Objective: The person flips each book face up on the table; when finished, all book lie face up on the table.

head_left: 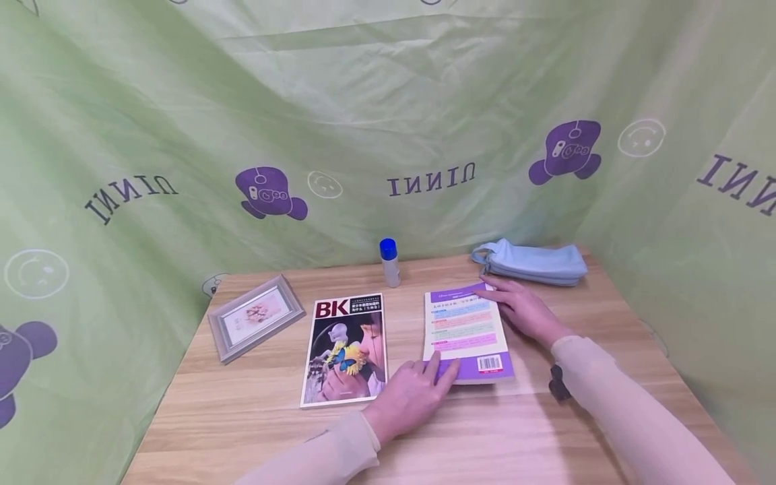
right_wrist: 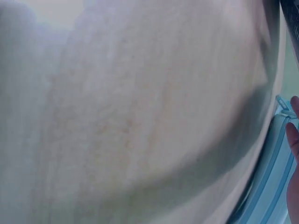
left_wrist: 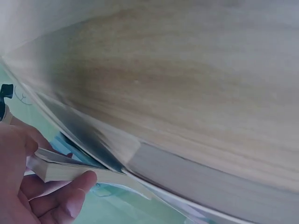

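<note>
- Your left hand [head_left: 407,399], fingers spread, touches the near-left corner of the purple-banded book [head_left: 462,330].
- Your right hand [head_left: 526,308], fingers extended, touches the far-right.
- Diagonal contact likely steadies it on the table [head_left: 242,424].

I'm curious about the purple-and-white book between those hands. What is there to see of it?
The book is a paperback-looking volume, lying closed and flat on the wood-grain table, barcode side up. Its white cover has purple bands at top and bottom, with coloured text blocks between. A barcode sits near the bottom right corner; the small print is unreadable. The left hand touches its near left corner, while the right hand has fingers at its far right corner.
</note>
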